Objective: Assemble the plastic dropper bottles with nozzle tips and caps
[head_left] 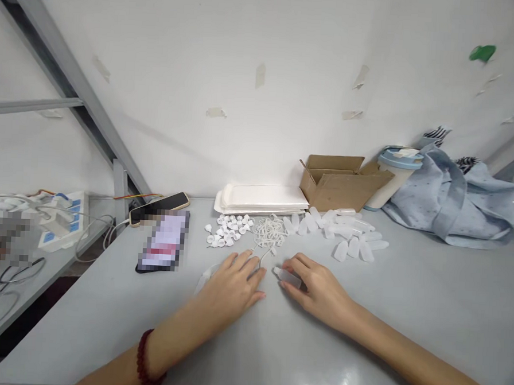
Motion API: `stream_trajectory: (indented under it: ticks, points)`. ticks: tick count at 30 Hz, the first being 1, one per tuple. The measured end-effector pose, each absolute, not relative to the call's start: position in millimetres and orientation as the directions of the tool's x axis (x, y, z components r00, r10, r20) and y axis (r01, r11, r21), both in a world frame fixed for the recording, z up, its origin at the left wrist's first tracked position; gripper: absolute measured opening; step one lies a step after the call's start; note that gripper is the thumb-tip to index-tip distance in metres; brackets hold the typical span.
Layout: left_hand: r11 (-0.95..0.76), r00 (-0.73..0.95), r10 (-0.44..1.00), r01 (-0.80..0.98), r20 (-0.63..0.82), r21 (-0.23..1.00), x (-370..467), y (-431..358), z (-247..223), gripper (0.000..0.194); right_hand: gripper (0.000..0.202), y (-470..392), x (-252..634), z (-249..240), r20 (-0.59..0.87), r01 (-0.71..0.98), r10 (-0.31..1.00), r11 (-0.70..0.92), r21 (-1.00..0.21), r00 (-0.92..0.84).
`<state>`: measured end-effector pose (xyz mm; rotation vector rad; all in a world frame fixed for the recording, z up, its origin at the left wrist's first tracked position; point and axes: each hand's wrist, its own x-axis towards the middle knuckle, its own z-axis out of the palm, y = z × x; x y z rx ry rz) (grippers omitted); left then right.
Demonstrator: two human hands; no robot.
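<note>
My right hand [323,291] is closed around a small translucent plastic bottle [290,277], held between thumb and fingers with its narrow neck pointing left. My left hand [237,280] lies palm down on the table, its fingers stretched and slightly apart. Beside its fingertips a thin white tube [263,255] trails from a pile of similar short tubes [270,230]. Left of that pile are several small white caps [229,230]. More translucent bottles [345,226] are heaped at the right. Partly hidden behind my left hand is a clear plastic item [206,277].
White flat trays or boxes [265,197] lie stacked against the wall, beside an open cardboard box [339,188]. A lidded cup [395,177] and a blue cloth bag [455,197] stand at right. Two phones, one lit [163,242], one dark [159,208], and a power strip [63,222] are at left.
</note>
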<state>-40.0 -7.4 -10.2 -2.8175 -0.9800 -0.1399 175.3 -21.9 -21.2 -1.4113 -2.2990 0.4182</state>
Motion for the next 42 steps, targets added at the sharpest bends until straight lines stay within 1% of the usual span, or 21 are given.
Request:
stream_trajectory:
  ticks: [4,6,7,8,10,14,15,17,20,24,30,34,38,42]
  points:
    - [-0.770,0.801,0.581,0.598,0.143,-0.224,-31.9,-13.0,-17.0,0.022,0.017,-21.5,174.4,-21.7,0.165,0.784,0.901,0.431,-0.447,-0.401]
    - [-0.761,0.798,0.586,0.601,0.137,-0.245,-31.4,-13.6,-16.4,0.018,0.018,-21.7,174.5,-21.6,0.164,0.786,0.898,0.436,-0.438,-0.407]
    - [-0.756,0.791,0.594,0.611,0.144,-0.235,-32.1,-13.5,-15.6,0.017,0.018,-21.8,174.8,-21.5,0.168,0.784,0.897,0.440,-0.438,-0.409]
    - [-0.750,0.779,0.606,0.627,0.161,-0.211,-33.4,-13.0,-14.4,0.016,0.019,-22.1,175.3,-21.5,0.173,0.781,0.896,0.443,-0.440,-0.410]
    - [-0.738,0.744,0.632,0.663,0.217,-0.122,-37.5,-11.3,-10.9,0.015,0.020,-22.4,176.7,-21.1,0.183,0.773,0.895,0.444,-0.453,-0.407]
    - [-0.719,0.651,0.680,0.683,0.338,0.130,-49.3,-5.7,-1.3,0.017,0.020,-22.4,179.4,-19.2,0.223,0.745,0.890,0.455,-0.488,-0.398]
    - [-0.713,0.629,0.688,0.679,0.363,0.174,-52.0,-4.3,0.8,0.017,0.020,-22.3,179.8,-18.6,0.239,0.735,0.886,0.464,-0.494,-0.398]
    - [-0.707,0.597,0.694,0.671,0.401,0.224,-55.7,-2.1,3.8,0.018,0.018,-22.4,180.0,-17.5,0.268,0.715,0.875,0.485,-0.503,-0.404]
    - [-0.717,0.603,0.687,0.653,0.405,0.243,-56.9,-1.2,4.6,0.019,0.017,-23.3,179.3,-16.6,0.285,0.683,0.859,0.511,-0.522,-0.425]
    - [-0.733,0.625,0.672,0.636,0.398,0.240,-53.9,-3.7,2.1,0.018,0.018,-25.1,178.1,-16.1,0.295,0.648,0.848,0.528,-0.549,-0.441]
    - [-0.748,0.653,0.655,0.630,0.381,0.206,-50.8,-7.7,1.3,0.019,0.016,-25.3,178.0,-16.3,0.339,0.634,0.838,0.545,-0.549,-0.427]
    - [-0.756,0.664,0.648,0.618,0.373,0.214,-49.4,-9.0,2.4,0.019,0.016,-24.6,178.2,-18.2,0.358,0.613,0.828,0.561,-0.556,-0.432]
    - [-0.764,0.681,0.643,0.600,0.350,0.237,-48.0,-10.4,2.7,0.018,0.022,-24.3,179.1,-20.6,0.358,0.610,0.826,0.563,-0.558,-0.435]
    - [-0.770,0.692,0.637,0.575,0.338,0.275,-47.7,-11.8,1.8,0.017,0.033,-25.3,179.4,-19.1,0.331,0.608,0.821,0.568,-0.555,-0.466]
